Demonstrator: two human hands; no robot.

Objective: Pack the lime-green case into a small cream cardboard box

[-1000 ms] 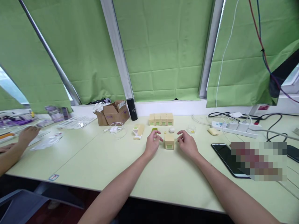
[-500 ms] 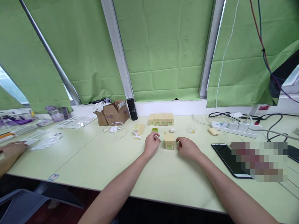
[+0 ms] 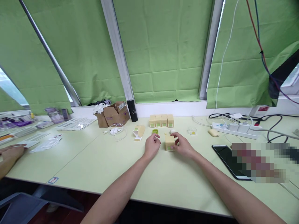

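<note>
A small tan box with a green-framed window stands on the pale green table. Around its right side are the fingers of my right hand, thumb at the front and fingertips behind. My left hand rests just left of the box, fingers curled but apart, holding nothing. Beyond it lies a small green ring-like piece. Several similar boxes form a row near the wall, and an unfolded or open carton lies to the left. A white item is partly hidden behind my right fingers.
At the back stand a cardboard box and a black bottle. A white charger lies nearby. On the right are a phone and a power strip. Another person's hand is at far left.
My right hand has moved left onto the box and closed its fingers around the right side. My left hand has barely moved.
</note>
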